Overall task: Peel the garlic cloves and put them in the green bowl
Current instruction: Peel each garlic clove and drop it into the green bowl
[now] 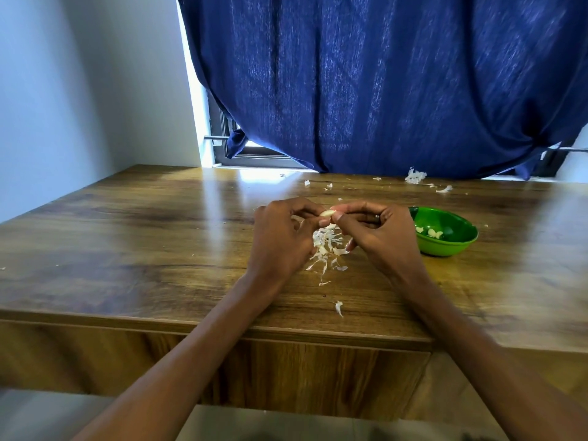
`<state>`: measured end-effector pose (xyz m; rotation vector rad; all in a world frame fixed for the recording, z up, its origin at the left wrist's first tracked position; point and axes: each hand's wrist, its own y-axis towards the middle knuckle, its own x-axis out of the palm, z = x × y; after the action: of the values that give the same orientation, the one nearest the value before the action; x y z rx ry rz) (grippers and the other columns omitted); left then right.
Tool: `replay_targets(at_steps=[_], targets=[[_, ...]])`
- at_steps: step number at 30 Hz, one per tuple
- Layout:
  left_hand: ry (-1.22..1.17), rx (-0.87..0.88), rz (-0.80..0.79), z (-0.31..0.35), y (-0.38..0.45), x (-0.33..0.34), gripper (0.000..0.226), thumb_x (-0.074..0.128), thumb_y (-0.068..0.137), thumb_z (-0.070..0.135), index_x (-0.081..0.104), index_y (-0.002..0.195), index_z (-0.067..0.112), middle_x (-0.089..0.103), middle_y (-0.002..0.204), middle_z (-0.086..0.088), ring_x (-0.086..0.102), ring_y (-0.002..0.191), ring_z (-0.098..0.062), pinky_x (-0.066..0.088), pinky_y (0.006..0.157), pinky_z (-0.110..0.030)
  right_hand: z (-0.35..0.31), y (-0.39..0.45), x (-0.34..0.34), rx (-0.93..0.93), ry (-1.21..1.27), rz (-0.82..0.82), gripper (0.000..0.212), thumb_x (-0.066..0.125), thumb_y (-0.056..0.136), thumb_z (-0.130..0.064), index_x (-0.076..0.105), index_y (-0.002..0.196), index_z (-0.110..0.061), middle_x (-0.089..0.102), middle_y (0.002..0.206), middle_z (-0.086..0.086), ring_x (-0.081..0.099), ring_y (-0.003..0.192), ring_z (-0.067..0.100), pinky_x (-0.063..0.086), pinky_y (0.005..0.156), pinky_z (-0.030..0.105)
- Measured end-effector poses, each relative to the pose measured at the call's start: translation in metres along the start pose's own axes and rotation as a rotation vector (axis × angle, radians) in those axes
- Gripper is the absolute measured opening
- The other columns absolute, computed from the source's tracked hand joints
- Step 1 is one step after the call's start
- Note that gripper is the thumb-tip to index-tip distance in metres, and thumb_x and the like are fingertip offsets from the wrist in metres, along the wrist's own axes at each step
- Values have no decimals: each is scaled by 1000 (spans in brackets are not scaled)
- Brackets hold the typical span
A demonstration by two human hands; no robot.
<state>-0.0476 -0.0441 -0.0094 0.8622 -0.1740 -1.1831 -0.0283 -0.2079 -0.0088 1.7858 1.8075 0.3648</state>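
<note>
Both hands meet over the middle of the wooden table (127,237). A pale garlic clove (327,213) sits between their fingertips. My left hand (283,237) pinches it from the left and my right hand (378,233) pinches it from the right. Below the hands lies a heap of white garlic skins (326,246). The green bowl (451,246) stands just right of my right hand, with several peeled cloves (431,232) inside. My right hand hides the bowl's left edge.
Loose skin scraps are scattered on the table: a clump (415,176) near the far edge, one piece (339,308) near the front edge. A blue curtain (381,84) hangs behind the table over a window. A white wall stands at the left.
</note>
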Motion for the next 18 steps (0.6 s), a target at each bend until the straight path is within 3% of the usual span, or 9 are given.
replay_targets(at_steps=[5, 10, 14, 18], targets=[[6, 38, 13, 2, -1, -1, 7, 79, 86, 7, 80, 87, 14, 73, 76, 9, 64, 53, 3, 53, 57, -22, -1, -1, 1, -19, -34, 0, 18, 77, 82, -25, 77, 95, -13, 77, 84, -1, 73, 73, 11, 58, 57, 24], [80, 97, 24, 2, -1, 0, 10, 80, 82, 6, 81, 86, 16, 65, 72, 24, 68, 81, 3, 52, 71, -12, -3, -2, 1, -61, -59, 19, 21, 76, 80, -30, 78, 95, -16, 78, 85, -2, 74, 75, 13, 62, 62, 33], [117, 113, 37, -1, 0, 1, 11, 80, 81, 3, 81, 84, 14, 67, 72, 18, 64, 72, 12, 48, 66, -6, -2, -3, 2, -77, -79, 26, 10, 75, 84, -16, 78, 94, -18, 78, 83, -2, 74, 73, 12, 63, 64, 33], [163, 138, 42, 0, -2, 3, 11, 81, 79, 1, 79, 81, 12, 70, 71, 13, 59, 64, 19, 38, 68, 2, -8, -5, 2, -125, -77, 4, 16, 74, 87, -8, 75, 87, -24, 77, 79, -7, 74, 70, 6, 59, 62, 21]])
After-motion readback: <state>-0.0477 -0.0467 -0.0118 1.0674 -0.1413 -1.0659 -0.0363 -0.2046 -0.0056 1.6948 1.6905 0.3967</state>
